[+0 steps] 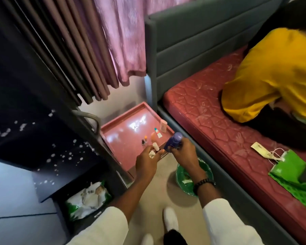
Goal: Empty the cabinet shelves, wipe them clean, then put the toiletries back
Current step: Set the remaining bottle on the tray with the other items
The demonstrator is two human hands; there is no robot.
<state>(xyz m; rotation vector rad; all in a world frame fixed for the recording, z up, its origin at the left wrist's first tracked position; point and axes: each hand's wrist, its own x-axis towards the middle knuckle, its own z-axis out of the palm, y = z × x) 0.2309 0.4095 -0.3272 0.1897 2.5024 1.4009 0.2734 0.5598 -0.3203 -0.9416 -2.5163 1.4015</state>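
Note:
A pink tray-like cabinet top (124, 119) stands low between a dark cabinet and the bed. On it are a peach bottle (163, 126), a white tube with a blue cap (158, 133), an orange round bottle (153, 136) and two tiny nail polish bottles (144, 140). My right hand (181, 154) grips a purple bottle (172, 141) over the tray's near right corner. My left hand (147, 160) pinches a small white bottle (155, 147) and some pale small items just beside it, above the tray's front edge.
A dark cabinet (34, 103) fills the left, with a white-green packet (88, 195) on its lower shelf. A green bin (194, 175) sits on the floor under my right wrist. A red mattress (228, 135) holds a green bag (293, 175) and a person in yellow (272, 73).

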